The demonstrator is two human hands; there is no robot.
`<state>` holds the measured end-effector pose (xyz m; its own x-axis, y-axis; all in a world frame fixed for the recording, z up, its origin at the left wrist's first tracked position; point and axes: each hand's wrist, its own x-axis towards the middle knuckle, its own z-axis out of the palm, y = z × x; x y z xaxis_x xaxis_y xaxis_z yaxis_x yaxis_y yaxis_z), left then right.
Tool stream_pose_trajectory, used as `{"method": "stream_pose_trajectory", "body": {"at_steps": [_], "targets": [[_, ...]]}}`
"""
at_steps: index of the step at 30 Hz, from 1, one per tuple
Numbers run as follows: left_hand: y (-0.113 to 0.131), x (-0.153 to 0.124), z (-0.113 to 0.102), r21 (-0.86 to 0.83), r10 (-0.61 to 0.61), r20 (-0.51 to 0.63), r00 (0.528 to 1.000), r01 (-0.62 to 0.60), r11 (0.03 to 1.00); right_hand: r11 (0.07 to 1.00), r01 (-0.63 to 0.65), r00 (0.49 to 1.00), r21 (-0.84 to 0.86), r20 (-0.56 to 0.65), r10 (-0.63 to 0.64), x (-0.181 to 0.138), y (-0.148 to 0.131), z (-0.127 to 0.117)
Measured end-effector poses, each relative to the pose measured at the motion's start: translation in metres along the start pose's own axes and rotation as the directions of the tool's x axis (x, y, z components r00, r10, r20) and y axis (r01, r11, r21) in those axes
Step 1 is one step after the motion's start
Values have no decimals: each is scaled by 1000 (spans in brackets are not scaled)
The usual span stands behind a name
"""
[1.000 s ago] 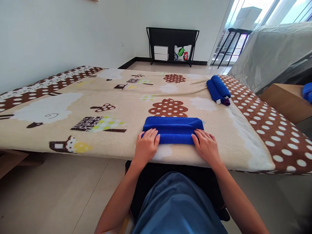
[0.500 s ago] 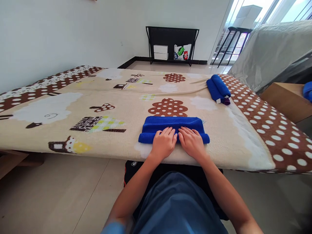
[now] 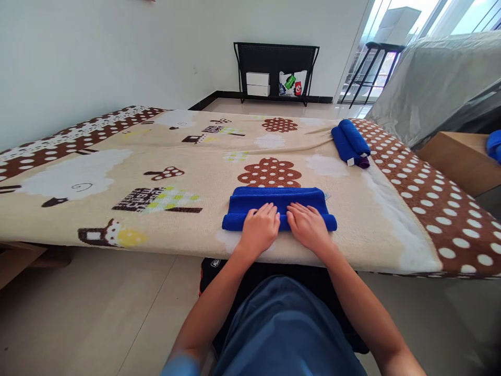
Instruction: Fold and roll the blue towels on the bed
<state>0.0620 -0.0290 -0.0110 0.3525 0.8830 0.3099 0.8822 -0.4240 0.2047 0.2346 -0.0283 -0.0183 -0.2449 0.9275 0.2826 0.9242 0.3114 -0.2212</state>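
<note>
The blue cloth (image 3: 284, 197) lies on the near side of the bed, right in front of the seated person, its long side running along the edge. From where I stand, the work on it looks partly done: the near side forms a narrow tube (image 3: 232, 222), its ends poking out past the flat part, while the far side lies spread with a crease across it. That flat strip seems to be what is left to roll.

The left hand (image 3: 261, 228) and the right hand (image 3: 309, 225) rest palm down on the tube, close together near its middle but apart. Their fingers stretch forward over it, side by side, instead of clenching round it; whether the thumbs tuck in underneath I can't tell.

Beyond the cloth spreads the cream blanket (image 3: 203, 175) with its sheep and trees. Farther off to the right, by the brown dotted border (image 3: 432, 190), two blue rolls (image 3: 350, 142) lie side by side, apparently finished already. A cardboard box (image 3: 462, 156) stands past the border, with something blue at its side, too cut off to make out.

A second ago the hands were out at the two ends of the tube; now they are drawn in to the middle, leaving both ends bare. The cloth's far edge sits where it was, and so do the two rolls.
</note>
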Motion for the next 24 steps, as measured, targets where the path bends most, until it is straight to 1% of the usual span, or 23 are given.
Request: {"method": "stream_pose_trajectory", "body": {"at_steps": [1, 2, 4, 8, 10, 11, 13, 15, 18, 20, 22, 24], "targets": [[5, 5, 2, -3, 17, 24, 1000, -17, 1000, 999, 23, 999, 23, 28, -23, 4, -6, 1], [7, 8, 4, 3, 10, 35, 999, -10, 1000, 999, 30, 999, 37, 44, -32, 8, -10, 2], [0, 11, 3, 28, -59, 16, 998, 59, 998, 999, 2, 999, 38, 44, -4, 12, -5, 2], [-39, 0, -7, 52, -241, -63, 968, 245, 968, 986, -164, 986, 17, 21, 164, 8, 31, -5], [-55, -7, -12, 71, -299, -88, 950, 306, 949, 972, -236, 971, -2, 27, 236, 5, 46, -8], [-59, -10, -14, 88, -310, -101, 945, 319, 944, 968, -251, 967, -20, 27, 251, 4, 50, -9], [-56, -10, -15, 123, -295, -119, 948, 309, 943, 968, -243, 970, -56, 16, 244, 5, 47, -9], [-42, -4, -12, 128, -241, -93, 966, 252, 959, 979, -194, 981, -57, 17, 195, 9, 32, -6], [-13, 14, -4, 70, -97, 48, 994, 93, 993, 998, -59, 994, 34, 94, 56, 21, 3, 2], [-2, 26, 0, 34, -34, 134, 990, 30, 999, 997, 0, 991, 80, 136, -11, 30, -7, 6], [-3, 35, 1, 19, -67, 185, 980, 64, 998, 996, -11, 989, 86, 148, -2, 38, -5, 8], [-17, 39, 0, 15, -142, 206, 968, 142, 990, 995, -69, 987, 72, 149, 58, 43, 9, 6]]}}
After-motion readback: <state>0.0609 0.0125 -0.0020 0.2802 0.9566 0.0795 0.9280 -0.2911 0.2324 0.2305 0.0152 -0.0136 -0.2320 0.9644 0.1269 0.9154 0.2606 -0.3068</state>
